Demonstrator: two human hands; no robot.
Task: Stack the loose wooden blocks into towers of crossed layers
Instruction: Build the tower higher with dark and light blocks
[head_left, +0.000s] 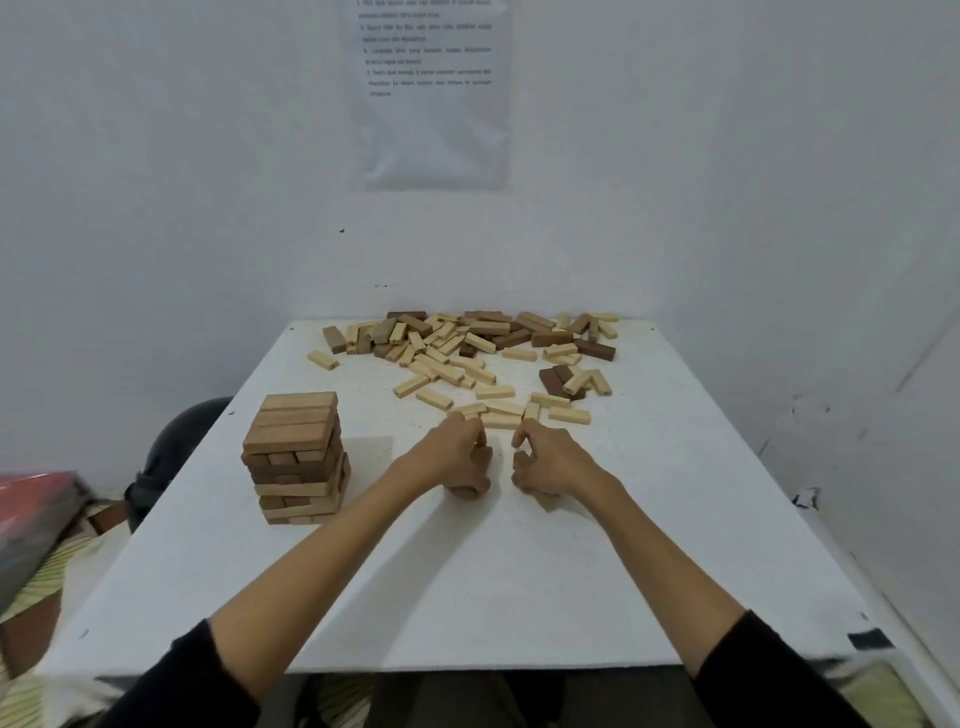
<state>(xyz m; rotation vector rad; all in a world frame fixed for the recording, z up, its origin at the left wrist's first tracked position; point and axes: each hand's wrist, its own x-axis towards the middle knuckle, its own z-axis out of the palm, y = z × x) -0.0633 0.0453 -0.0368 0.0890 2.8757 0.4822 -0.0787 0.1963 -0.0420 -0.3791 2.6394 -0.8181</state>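
Both hands lie on the white bench (467, 597) at its middle, knuckles facing each other with a narrow gap between them. The left hand (462, 460) has its fingers curled inward. The right hand (545, 462) is curled likewise. Whether either grip closes on a block cannot be told, as the palms face down and hide what is under them.

A small group of pale blocks (501, 415) lies flat just beyond the fingertips of both hands, the nearest touching or almost touching the left hand. Farther back, the loose blocks (467, 343) are scattered in a wide heap along the far edge of the bench, pale and brown mixed. A few dark brown blocks (553, 379) lie right of centre, between the heap and the hands.

One tower (298, 457) of crossed layers stands upright near the left edge of the bench, well apart from the left hand. Nothing stands between the hands and the nearest blocks.

Both forearms are bare, with black sleeves (176, 675) pushed up. A dark rounded object (176, 431) sits beside the bench on the left, and a blurred red object (36, 499) is at the left edge of the view.

A clear-covered sheet (431, 93) hangs on the wall with several printed lines, too blurred to read.
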